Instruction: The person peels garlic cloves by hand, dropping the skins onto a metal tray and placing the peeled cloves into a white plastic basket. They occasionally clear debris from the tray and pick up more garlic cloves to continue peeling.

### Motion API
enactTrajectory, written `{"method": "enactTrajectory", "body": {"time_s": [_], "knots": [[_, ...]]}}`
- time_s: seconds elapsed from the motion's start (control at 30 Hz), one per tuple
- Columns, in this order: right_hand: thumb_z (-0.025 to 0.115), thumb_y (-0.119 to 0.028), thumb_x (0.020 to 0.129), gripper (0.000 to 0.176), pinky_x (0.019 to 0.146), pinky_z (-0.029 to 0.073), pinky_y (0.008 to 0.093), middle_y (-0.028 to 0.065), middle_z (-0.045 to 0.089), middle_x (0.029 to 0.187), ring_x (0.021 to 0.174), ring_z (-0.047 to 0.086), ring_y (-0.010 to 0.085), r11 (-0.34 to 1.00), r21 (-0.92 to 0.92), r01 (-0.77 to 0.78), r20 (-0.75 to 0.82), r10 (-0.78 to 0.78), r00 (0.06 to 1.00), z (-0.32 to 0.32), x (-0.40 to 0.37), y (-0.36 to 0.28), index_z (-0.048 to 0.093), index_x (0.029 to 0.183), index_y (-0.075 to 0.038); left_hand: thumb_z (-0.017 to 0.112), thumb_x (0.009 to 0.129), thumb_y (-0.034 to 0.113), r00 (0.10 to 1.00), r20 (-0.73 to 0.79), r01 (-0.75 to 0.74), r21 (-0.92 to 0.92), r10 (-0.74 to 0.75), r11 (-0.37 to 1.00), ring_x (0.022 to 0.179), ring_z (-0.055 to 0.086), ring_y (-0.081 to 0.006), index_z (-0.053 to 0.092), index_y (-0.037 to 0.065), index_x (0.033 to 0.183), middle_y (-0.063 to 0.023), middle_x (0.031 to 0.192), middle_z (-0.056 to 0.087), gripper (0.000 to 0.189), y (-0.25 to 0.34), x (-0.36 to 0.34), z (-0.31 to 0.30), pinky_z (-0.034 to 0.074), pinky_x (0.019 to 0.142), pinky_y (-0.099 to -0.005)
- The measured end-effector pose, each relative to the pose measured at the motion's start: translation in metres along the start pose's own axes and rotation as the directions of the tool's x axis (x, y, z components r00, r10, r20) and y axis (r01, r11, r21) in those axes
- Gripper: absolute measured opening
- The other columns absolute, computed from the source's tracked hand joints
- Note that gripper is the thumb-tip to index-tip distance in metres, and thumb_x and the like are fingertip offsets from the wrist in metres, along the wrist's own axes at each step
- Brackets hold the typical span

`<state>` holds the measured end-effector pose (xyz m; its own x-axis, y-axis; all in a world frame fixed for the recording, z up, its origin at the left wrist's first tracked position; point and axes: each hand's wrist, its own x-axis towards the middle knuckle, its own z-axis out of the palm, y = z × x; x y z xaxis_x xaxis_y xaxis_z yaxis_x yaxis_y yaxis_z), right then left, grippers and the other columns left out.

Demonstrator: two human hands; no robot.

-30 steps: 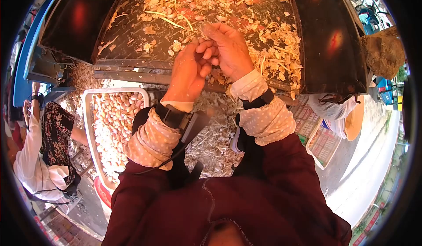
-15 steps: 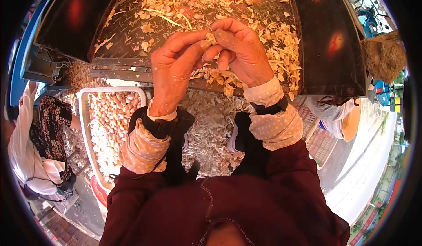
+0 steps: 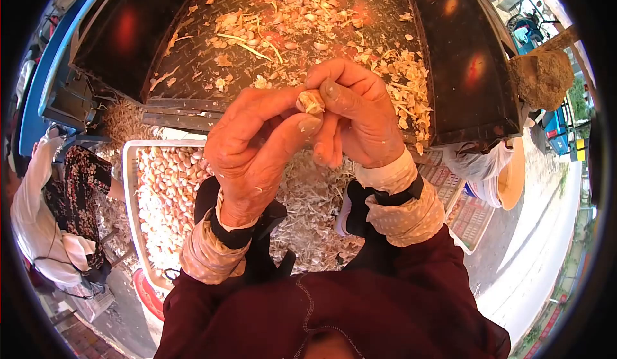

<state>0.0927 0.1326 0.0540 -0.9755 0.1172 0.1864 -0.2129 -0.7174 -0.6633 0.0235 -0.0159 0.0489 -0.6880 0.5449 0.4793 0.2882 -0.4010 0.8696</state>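
Between my two hands is a garlic clove (image 3: 310, 102) with pale, papery skin on it. My left hand (image 3: 252, 142) pinches it from the left with thumb and forefinger. From the right, the thumb and forefinger of my right hand (image 3: 360, 112) close on the same clove, and my other right fingers curl below. Beyond my hands, a dark metal tray (image 3: 196, 70) bears loose garlic cloves (image 3: 315, 18), dry stalks and peeled skins (image 3: 411, 89).
A white crate (image 3: 132, 185) full of garlic cloves stands left of my legs. Skins litter the ground (image 3: 315, 198) between my feet. At far left sits another person (image 3: 45, 218). A plastic bag (image 3: 479, 163) and a bucket (image 3: 495, 189) stand at right.
Both hands have come lower and nearer to me, still holding the clove together. More of the clove shows between the fingertips now. The view has shifted slightly.
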Motion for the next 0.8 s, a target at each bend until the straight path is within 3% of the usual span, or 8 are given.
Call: {"method": "enactTrajectory", "body": {"time_s": [0.23, 0.43, 0.47, 0.5, 0.57, 0.67, 0.77, 0.8], "knots": [[0.056, -0.013, 0.096, 0.023, 0.042, 0.052, 0.0221, 0.0111, 0.067, 0.081, 0.055, 0.066, 0.0183, 0.969, -0.246, 0.019, -0.169, -0.063, 0.984, 0.016, -0.015, 0.016, 0.059, 0.109, 0.005, 0.063, 0.087, -0.002, 0.983, -0.025, 0.183, 0.035, -0.182, 0.983, 0.079, 0.056, -0.0084, 0.065, -0.004, 0.108, -0.0050, 0.090, 0.058, 0.020, 0.006, -0.013, -0.001, 0.046, 0.068, -0.0213], [0.052, -0.016, 0.097, 0.029, 0.046, 0.051, 0.0214, 0.0168, 0.065, 0.092, 0.059, 0.067, 0.0168, 0.851, -0.508, 0.133, 0.078, -0.108, 0.991, 0.023, -0.031, 0.041, 0.060, 0.114, 0.006, 0.063, 0.092, 0.017, 0.969, -0.049, 0.245, 0.019, -0.243, 0.969, 0.056, 0.042, -0.0005, 0.066, 0.002, 0.112, 0.0017, 0.074, 0.062, 0.025, 0.003, -0.037, -0.023, 0.030, 0.050, -0.0167], [0.049, -0.022, 0.100, 0.052, 0.048, 0.051, 0.0216, 0.0156, 0.062, 0.093, 0.063, 0.065, 0.0145, 0.902, -0.423, 0.086, 0.123, -0.037, 0.992, 0.027, -0.044, 0.037, 0.034, 0.135, 0.014, 0.061, 0.094, 0.017, 0.969, -0.012, 0.249, 0.056, -0.248, 0.967, 0.055, 0.039, -0.0007, 0.066, 0.000, 0.114, 0.0007, 0.077, 0.062, 0.026, 0.001, -0.043, -0.040, 0.028, 0.049, -0.0163], [0.049, -0.022, 0.100, 0.052, 0.048, 0.051, 0.0216, 0.0156, 0.062, 0.093, 0.063, 0.065, 0.0145, 0.909, -0.412, 0.062, 0.097, -0.023, 0.995, 0.018, -0.055, 0.042, 0.034, 0.135, 0.014, 0.059, 0.095, 0.018, 0.966, 0.063, 0.252, -0.019, -0.250, 0.968, 0.053, 0.036, -0.0013, 0.065, -0.001, 0.114, -0.0009, 0.082, 0.062, 0.027, 0.001, -0.049, -0.062, 0.026, 0.048, -0.0161], [0.052, -0.019, 0.097, 0.033, 0.048, 0.052, 0.0215, 0.0195, 0.064, 0.093, 0.058, 0.067, 0.0173, 0.629, -0.777, 0.034, 0.032, -0.015, 0.999, -0.013, -0.075, 0.058, 0.057, 0.118, 0.006, 0.056, 0.097, 0.016, 0.960, 0.012, 0.280, 0.051, -0.281, 0.959, 0.055, 0.035, -0.0020, 0.062, -0.002, 0.117, -0.0025, 0.089, 0.062, 0.028, 0.001, -0.065, -0.109, 0.026, 0.049, -0.0154], [0.055, -0.022, 0.094, 0.037, 0.051, 0.053, 0.0276, 0.0162, 0.066, 0.088, 0.063, 0.067, 0.0173, 0.326, -0.849, -0.417, -0.313, 0.325, 0.892, -0.092, -0.125, 0.080, 0.056, 0.122, 0.002, 0.058, 0.095, 0.010, 0.861, -0.231, 0.505, 0.286, -0.454, 0.814, 0.066, 0.047, 0.0002, 0.062, -0.001, 0.118, 0.0027, 0.086, 0.062, 0.026, -0.007, -0.100, -0.197, 0.031, 0.054, -0.0124], [0.058, -0.020, 0.087, 0.034, 0.057, 0.054, 0.0370, 0.0176, 0.066, 0.086, 0.068, 0.068, 0.0241, -0.030, -0.756, -0.653, -0.541, 0.590, 0.600, -0.142, -0.165, 0.123, 0.060, 0.114, 0.001, 0.061, 0.089, 0.021, 0.753, -0.217, 0.573, 0.681, -0.621, 0.456, 0.076, 0.059, -0.0080, 0.060, 0.003, 0.124, -0.0058, 0.095, 0.068, 0.039, -0.007, -0.142, -0.248, 0.036, 0.058, -0.0214], [0.059, -0.017, 0.084, 0.032, 0.062, 0.054, 0.0382, 0.0172, 0.066, 0.087, 0.072, 0.068, 0.0268, -0.189, -0.818, -0.544, -0.545, 0.559, 0.625, -0.163, -0.177, 0.143, 0.061, 0.110, 0.001, 0.062, 0.089, 0.023, 0.728, -0.246, 0.546, 0.773, -0.640, 0.324, 0.075, 0.059, -0.0091, 0.059, 0.003, 0.124, -0.0065, 0.095, 0.068, 0.040, -0.009, -0.157, -0.267, 0.035, 0.058, -0.0214]]}}
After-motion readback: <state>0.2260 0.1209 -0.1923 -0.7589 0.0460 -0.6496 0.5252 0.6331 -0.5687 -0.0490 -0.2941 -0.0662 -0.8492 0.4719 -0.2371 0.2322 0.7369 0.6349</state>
